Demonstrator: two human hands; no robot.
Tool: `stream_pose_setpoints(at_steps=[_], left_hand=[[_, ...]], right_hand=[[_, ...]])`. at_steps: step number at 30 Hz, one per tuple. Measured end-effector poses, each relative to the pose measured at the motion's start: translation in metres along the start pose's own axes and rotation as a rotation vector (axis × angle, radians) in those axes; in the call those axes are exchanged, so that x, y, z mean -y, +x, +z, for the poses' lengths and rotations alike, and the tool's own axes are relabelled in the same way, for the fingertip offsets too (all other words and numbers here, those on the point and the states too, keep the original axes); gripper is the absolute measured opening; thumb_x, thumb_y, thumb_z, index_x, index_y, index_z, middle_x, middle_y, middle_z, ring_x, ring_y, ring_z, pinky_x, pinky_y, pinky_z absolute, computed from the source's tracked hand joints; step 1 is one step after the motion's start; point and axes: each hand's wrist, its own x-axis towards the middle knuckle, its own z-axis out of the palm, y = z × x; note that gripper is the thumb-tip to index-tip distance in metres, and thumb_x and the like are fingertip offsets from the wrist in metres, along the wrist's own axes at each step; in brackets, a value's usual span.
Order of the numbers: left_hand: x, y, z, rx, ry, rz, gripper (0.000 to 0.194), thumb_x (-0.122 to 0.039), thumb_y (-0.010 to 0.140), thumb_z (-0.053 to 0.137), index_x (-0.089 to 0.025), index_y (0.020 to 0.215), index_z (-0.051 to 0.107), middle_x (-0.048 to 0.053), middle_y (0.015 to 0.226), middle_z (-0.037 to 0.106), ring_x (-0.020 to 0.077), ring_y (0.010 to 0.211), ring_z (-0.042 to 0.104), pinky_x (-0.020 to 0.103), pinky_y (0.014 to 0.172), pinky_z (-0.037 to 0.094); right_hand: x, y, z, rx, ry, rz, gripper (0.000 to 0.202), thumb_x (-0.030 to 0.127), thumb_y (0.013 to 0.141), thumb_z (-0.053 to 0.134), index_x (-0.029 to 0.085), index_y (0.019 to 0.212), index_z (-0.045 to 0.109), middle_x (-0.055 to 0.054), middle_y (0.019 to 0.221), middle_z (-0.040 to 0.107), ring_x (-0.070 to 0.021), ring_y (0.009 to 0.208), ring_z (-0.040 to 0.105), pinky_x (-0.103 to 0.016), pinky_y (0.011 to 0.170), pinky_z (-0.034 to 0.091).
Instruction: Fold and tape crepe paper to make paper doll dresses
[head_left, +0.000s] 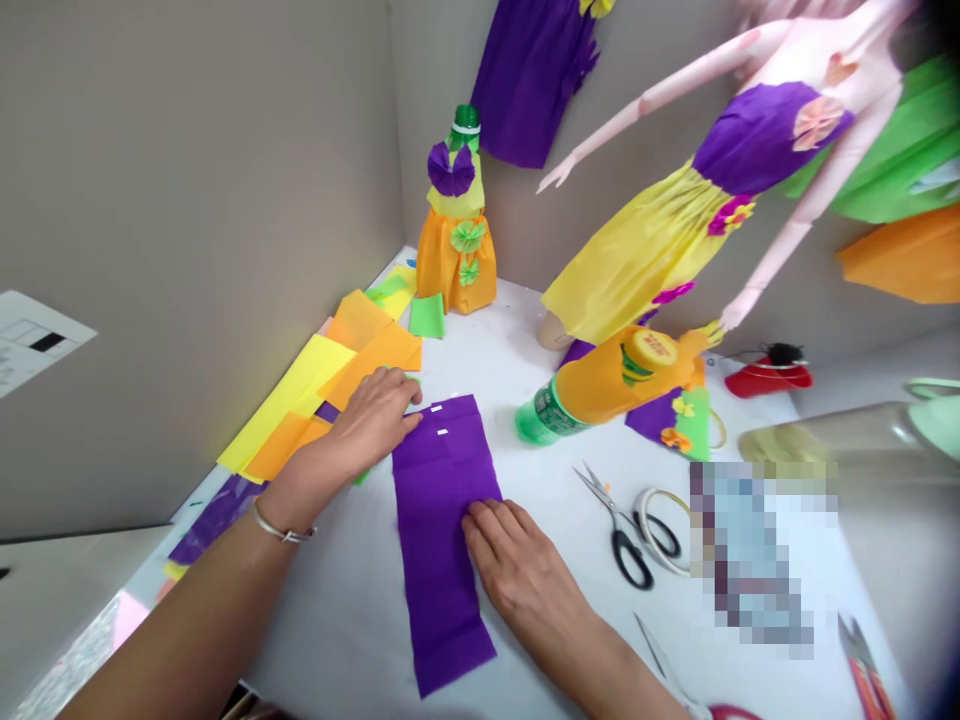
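A long purple paper strip [442, 540] lies on the white table, with two small white pieces near its top end. My left hand [379, 415] is at the strip's upper left corner, its fingers bent and close together; whatever lies under the fingertips is hidden. On the strip's right edge, around its middle, rests my right hand [510, 555], fingers lying flat and holding nothing. A green bottle [544, 415] wrapped in orange paper stands just right of the strip's top.
Orange and yellow papers [289, 400] lie at the left. Black-handled scissors [619, 525] touch a tape roll [664, 530] at the right. Red-handled scissors [862, 670] lie near the right edge. A dressed bottle [457, 250] and a mannequin doll [750, 150] stand behind.
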Motion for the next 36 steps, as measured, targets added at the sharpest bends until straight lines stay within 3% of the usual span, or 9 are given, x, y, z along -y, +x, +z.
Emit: stream_pose_setpoints(at_steps=[5, 13, 19, 23, 26, 30, 36], left_hand=[[-0.003, 0.007, 0.003, 0.011, -0.011, 0.004, 0.011, -0.016, 0.085, 0.056, -0.020, 0.079, 0.065, 0.006, 0.088, 0.062, 0.0252, 0.092, 0.054, 0.038, 0.081, 0.042], [-0.010, 0.016, 0.001, -0.016, -0.005, -0.015, 0.011, -0.015, 0.083, 0.055, -0.019, 0.077, 0.063, 0.008, 0.089, 0.061, 0.0253, 0.090, 0.053, 0.039, 0.083, 0.042], [-0.009, 0.016, 0.002, -0.035, -0.021, -0.018, 0.010, -0.014, 0.082, 0.055, -0.019, 0.077, 0.062, 0.007, 0.089, 0.061, 0.0247, 0.091, 0.053, 0.039, 0.082, 0.043], [-0.005, 0.017, 0.006, -0.051, -0.031, -0.018, 0.009, -0.014, 0.082, 0.056, -0.019, 0.079, 0.063, 0.007, 0.091, 0.061, 0.0249, 0.092, 0.053, 0.039, 0.084, 0.043], [-0.005, 0.017, 0.009, -0.063, -0.037, -0.019, 0.009, -0.014, 0.082, 0.056, -0.019, 0.082, 0.063, 0.008, 0.092, 0.061, 0.0253, 0.094, 0.053, 0.039, 0.086, 0.042], [-0.005, 0.016, 0.011, -0.071, -0.042, -0.018, 0.009, -0.014, 0.083, 0.056, -0.018, 0.081, 0.063, 0.008, 0.093, 0.061, 0.0260, 0.095, 0.053, 0.040, 0.086, 0.042], [-0.003, 0.016, 0.014, -0.083, -0.049, -0.012, 0.010, -0.013, 0.082, 0.056, -0.019, 0.080, 0.064, 0.008, 0.092, 0.060, 0.0256, 0.094, 0.052, 0.039, 0.085, 0.041]], right_hand=[[0.001, -0.001, 0.003, 0.016, 0.023, -0.026, 0.028, 0.000, 0.089, 0.050, 0.004, 0.113, 0.065, -0.016, 0.108, 0.068, -0.0258, 0.099, 0.061, -0.039, 0.095, 0.048], [-0.002, 0.003, -0.003, 0.038, 0.134, 0.014, 0.024, 0.000, 0.092, 0.045, 0.012, 0.100, 0.064, -0.010, 0.092, 0.065, -0.0229, 0.087, 0.061, -0.037, 0.084, 0.050], [-0.006, 0.007, -0.012, 0.053, 0.173, 0.010, 0.024, 0.001, 0.093, 0.044, 0.010, 0.105, 0.063, -0.010, 0.091, 0.064, -0.0214, 0.084, 0.059, -0.037, 0.082, 0.048], [0.002, 0.004, -0.011, 0.102, 0.255, -0.075, 0.018, 0.019, 0.095, 0.058, 0.013, 0.112, 0.061, -0.008, 0.103, 0.065, -0.0215, 0.092, 0.059, -0.038, 0.088, 0.046], [0.010, 0.001, -0.005, 0.077, 0.255, -0.045, 0.018, 0.029, 0.090, 0.069, 0.016, 0.099, 0.061, -0.005, 0.093, 0.065, -0.0208, 0.083, 0.059, -0.034, 0.074, 0.047], [0.022, -0.003, 0.008, -0.005, 0.178, 0.137, 0.026, 0.035, 0.084, 0.074, 0.020, 0.078, 0.054, -0.001, 0.073, 0.058, -0.0199, 0.066, 0.056, -0.032, 0.057, 0.039], [0.039, -0.011, 0.023, -0.108, 0.249, 0.234, 0.023, 0.010, 0.093, 0.053, 0.021, 0.073, 0.050, 0.000, 0.069, 0.055, -0.0165, 0.061, 0.052, -0.030, 0.058, 0.037]])
